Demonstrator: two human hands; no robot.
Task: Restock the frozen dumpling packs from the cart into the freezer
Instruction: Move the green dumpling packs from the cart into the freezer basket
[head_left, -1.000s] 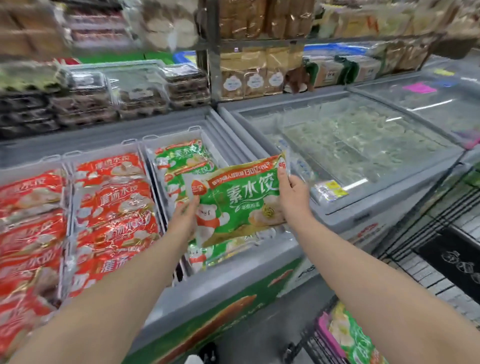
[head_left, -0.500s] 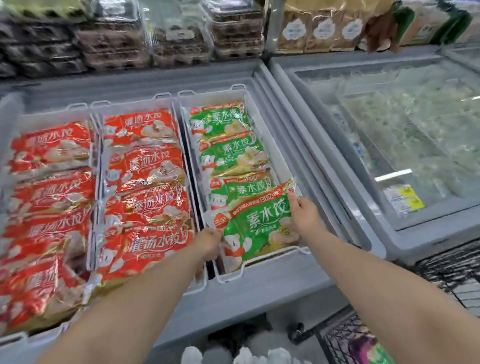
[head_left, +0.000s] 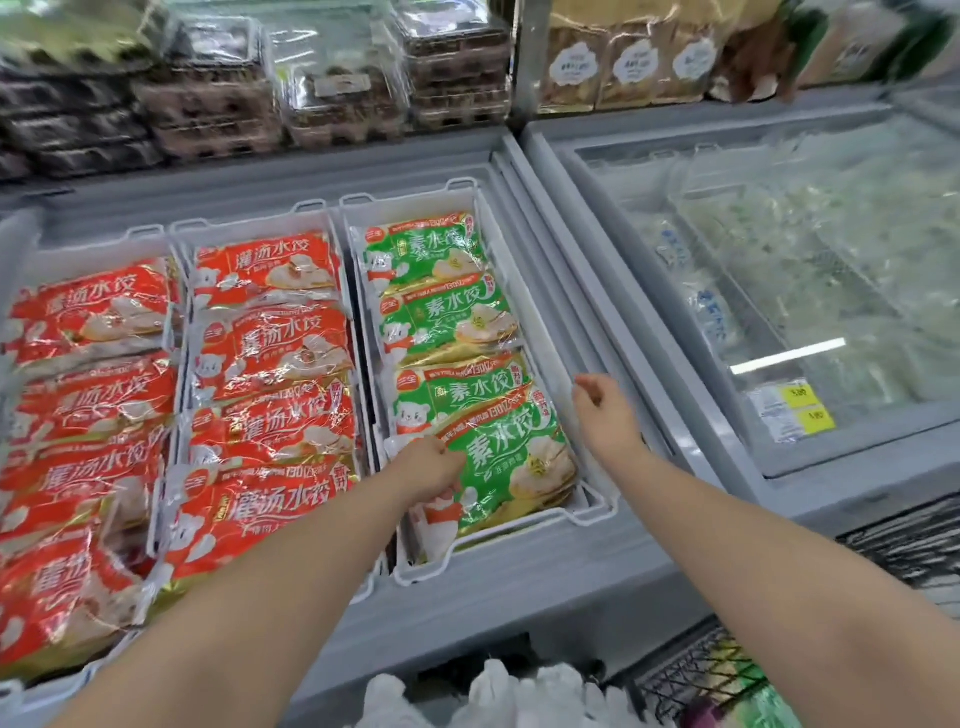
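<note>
the left hand (head_left: 434, 465) covers the upper-left corner of the nearest green dumpling pack (head_left: 514, 467), with its fingers curled down onto the film. whether they pinch the pack or only press on it cannot be made out. the pack lies flat at the front of the white basket (head_left: 589, 512) in the open freezer (head_left: 519, 592). part of its left edge is behind the wrist and forearm. it overlaps the next of the three green packs (head_left: 441, 312) behind it, and each one in the row hides the near edge of the one beyond. the right hand (head_left: 605, 410) hangs above the basket's right rim, fingers loosely bent, holding and touching nothing.

the cart (head_left: 696, 670) shows only as a patch of dark wire at the bottom right, with something green and blurred (head_left: 769, 706) inside it. white crumpled shapes (head_left: 498, 691) at the bottom edge are too cut off to name. the red packs (head_left: 270, 415) run off the left side of the frame. the shelf goods (head_left: 337, 88) above are smeared.

the green row fills its basket from front to back, leaving a narrow gap along the right wall. the red packs crowd their baskets to the rims. right of the green row are grey sliding rails (head_left: 550, 260), then a neighbouring chest (head_left: 857, 486) under a frosted glass lid (head_left: 779, 249).
</note>
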